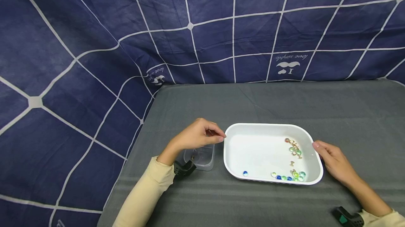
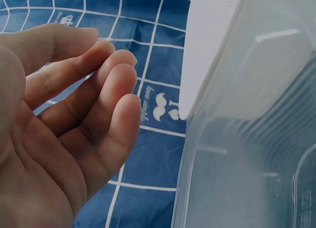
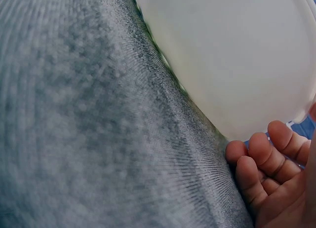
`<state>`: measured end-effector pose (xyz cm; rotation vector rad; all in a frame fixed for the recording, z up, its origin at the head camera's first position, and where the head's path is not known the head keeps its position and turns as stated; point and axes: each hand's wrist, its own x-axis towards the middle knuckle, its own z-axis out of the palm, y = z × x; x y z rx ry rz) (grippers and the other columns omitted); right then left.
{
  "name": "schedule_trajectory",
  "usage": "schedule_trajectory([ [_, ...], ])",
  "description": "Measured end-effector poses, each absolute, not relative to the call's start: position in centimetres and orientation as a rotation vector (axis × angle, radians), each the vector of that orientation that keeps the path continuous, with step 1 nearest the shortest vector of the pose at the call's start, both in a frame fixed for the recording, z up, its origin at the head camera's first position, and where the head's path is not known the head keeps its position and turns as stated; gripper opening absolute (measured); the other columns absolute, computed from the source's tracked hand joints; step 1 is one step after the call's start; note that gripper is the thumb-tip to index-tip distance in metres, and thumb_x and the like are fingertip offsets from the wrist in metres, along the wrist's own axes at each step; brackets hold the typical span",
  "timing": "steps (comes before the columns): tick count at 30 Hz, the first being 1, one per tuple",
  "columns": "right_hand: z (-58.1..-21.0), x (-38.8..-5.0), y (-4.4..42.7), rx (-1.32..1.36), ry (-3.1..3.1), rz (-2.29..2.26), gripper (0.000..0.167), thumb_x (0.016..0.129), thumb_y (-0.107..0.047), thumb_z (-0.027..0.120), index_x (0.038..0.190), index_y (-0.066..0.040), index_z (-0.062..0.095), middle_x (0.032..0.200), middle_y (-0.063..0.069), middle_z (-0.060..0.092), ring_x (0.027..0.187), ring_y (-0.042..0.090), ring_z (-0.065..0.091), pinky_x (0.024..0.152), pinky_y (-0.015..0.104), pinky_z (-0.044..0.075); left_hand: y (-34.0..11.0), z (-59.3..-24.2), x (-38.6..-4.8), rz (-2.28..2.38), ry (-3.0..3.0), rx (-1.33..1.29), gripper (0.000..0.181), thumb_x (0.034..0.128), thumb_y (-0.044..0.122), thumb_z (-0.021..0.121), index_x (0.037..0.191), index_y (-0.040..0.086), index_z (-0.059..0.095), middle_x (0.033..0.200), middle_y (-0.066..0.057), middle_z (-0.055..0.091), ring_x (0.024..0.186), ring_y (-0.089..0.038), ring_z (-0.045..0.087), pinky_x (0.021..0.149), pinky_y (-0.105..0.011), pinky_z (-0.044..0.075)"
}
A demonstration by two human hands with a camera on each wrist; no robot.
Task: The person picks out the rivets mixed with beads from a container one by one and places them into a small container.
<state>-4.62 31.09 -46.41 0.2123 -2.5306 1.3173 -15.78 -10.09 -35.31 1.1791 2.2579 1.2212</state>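
Note:
A white tray [image 1: 259, 149] lies on the grey cloth. My right hand [image 1: 333, 158] grips its right end, thumb at the rim, and the right wrist view shows the fingers [image 3: 261, 149] curled against the outer wall. Beside the tray's left rim, my left hand [image 1: 200, 134] hovers over a clear plastic container [image 1: 207, 165]. Its fingers [image 2: 123, 119] bend loosely, the thumb close to the index fingertip, and no object shows between them. Inside the tray, small gold-coloured pieces [image 1: 292, 163] and green glass beads [image 1: 299, 152] gather at the right. One blue bead [image 1: 245, 173] sits apart at the near left.
Grey cloth [image 1: 269, 206] covers the table around the tray. Blue checked fabric [image 1: 215, 40] hangs along the back and left sides. A small gold-coloured piece [image 1: 192, 157] is visible in the clear container, partly under the left hand.

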Motion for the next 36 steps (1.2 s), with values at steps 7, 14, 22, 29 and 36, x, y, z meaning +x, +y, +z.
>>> schedule_trajectory([
  [7,-46.5,-4.7,31.2,0.216,-2.532,1.301,0.025,0.103,-0.004,0.044,0.088,0.000,0.064,0.079,-0.012,0.060,0.072,0.002,0.050,0.062,0.017,0.038,-8.9,-35.1,-15.8,1.214,2.232,1.215,0.009,0.0899,0.006,0.071,0.097,0.003,0.076,0.092,-0.001,0.073,0.080,-0.004,0.065,0.075,-0.025,0.056],
  [14,-46.5,-4.7,31.1,0.198,-2.537,1.301,0.025,0.103,-0.005,0.045,0.088,0.000,0.064,0.078,-0.011,0.059,0.071,0.002,0.050,0.062,0.017,0.037,-7.9,-34.9,-15.7,1.203,2.210,1.246,0.009,0.0901,0.005,0.071,0.098,0.003,0.076,0.091,-0.001,0.072,0.079,-0.003,0.064,0.076,-0.024,0.055],
  [22,-46.4,-4.6,31.1,0.195,-2.548,1.295,0.025,0.104,-0.006,0.044,0.090,0.000,0.064,0.080,-0.012,0.060,0.071,0.002,0.050,0.062,0.017,0.038,-6.6,-34.9,-15.6,1.175,2.169,1.271,0.010,0.0904,0.005,0.070,0.099,0.002,0.075,0.089,-0.001,0.071,0.078,-0.002,0.062,0.076,-0.023,0.055],
  [29,-46.4,-4.7,31.0,0.186,-2.556,1.296,0.025,0.104,-0.007,0.044,0.090,0.001,0.064,0.080,-0.013,0.060,0.071,0.002,0.051,0.062,0.017,0.038,-5.5,-34.8,-15.4,1.151,2.168,1.341,0.010,0.0900,0.006,0.071,0.098,0.003,0.076,0.086,0.000,0.071,0.075,0.000,0.060,0.075,-0.022,0.054],
  [36,-46.6,-4.8,31.1,0.195,-2.532,1.323,0.024,0.103,-0.004,0.045,0.087,-0.001,0.064,0.079,-0.013,0.060,0.072,0.001,0.050,0.063,0.016,0.037,-4.3,-34.5,-15.2,1.122,2.161,1.364,0.011,0.0904,0.006,0.070,0.099,0.002,0.075,0.087,0.000,0.071,0.075,0.002,0.060,0.076,-0.020,0.053],
])
